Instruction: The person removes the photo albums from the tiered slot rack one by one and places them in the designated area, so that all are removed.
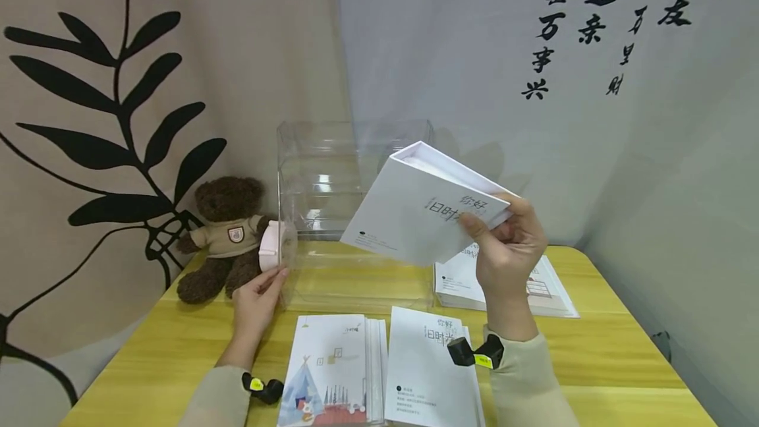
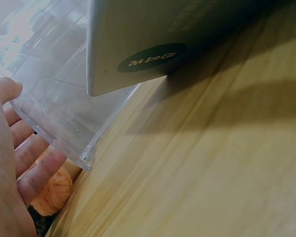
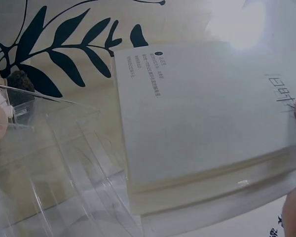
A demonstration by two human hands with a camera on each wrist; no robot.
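My right hand (image 1: 511,252) grips a thick white hardcover book (image 1: 409,213) by one end, thumb on the printed cover. The book is tilted in the air in front of a clear plastic rack (image 1: 323,199). In the right wrist view, the book (image 3: 202,113) fills the middle, with only parts of the fingers at the right edge. Low on the rack's left side, my left hand (image 1: 256,298) holds its edge. The left wrist view has the thumb on one side of the clear panel (image 2: 64,98) and the fingers seen through it.
Two book stacks, one with a tent picture (image 1: 326,374) and one plain white (image 1: 421,374), lie at the front. More books (image 1: 462,279) lie right of the rack. A brown teddy bear (image 1: 228,242) and a pink round object (image 1: 271,246) are at the left.
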